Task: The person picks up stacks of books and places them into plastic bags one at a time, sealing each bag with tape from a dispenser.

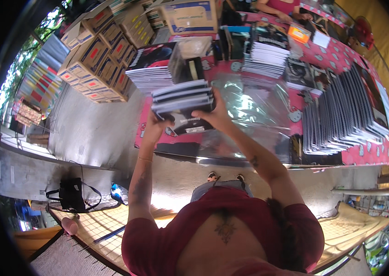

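- Pink patterned cloth [346,57] lay under clear plastic [259,106].
- Left of the plastic, both hands held a bundle of notebooks [183,102].
- Left hand [155,126]: thumb and partly hidden fingers gripped the bundle's left end.
- Right hand [215,112]: fingers wrapped its right end, thumb across the cover.
- Right of the plastic leaned a notebook row [341,115].

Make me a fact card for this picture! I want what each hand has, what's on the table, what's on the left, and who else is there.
Left hand: grips the held notebooks
Right hand: grips their other side
Table: pink cloth, clear plastic, more notebook stacks
Left: piled cardboard boxes
Also there: another person, across the table
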Available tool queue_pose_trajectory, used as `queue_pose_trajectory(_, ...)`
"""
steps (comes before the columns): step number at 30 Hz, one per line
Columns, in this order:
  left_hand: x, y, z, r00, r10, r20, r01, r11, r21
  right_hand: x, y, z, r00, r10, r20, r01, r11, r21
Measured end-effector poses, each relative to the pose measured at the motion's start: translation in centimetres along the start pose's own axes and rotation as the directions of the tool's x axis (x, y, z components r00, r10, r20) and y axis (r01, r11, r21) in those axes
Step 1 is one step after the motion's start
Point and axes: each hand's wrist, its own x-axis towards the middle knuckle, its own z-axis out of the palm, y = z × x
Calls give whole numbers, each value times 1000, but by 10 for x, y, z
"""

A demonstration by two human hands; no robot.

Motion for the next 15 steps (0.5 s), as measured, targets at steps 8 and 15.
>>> queue_pose_trajectory(8, -13, -70, -82, 994, -80, -79, 68, 988, -141, -9, 92, 62, 985, 137, 103, -139, 990, 15)
queue_pose_trajectory(15, -10, -50, -91, 998, -28, -57, 23, 996, -87, -2, 91, 62, 986, 100, 137, -114, 988, 106)
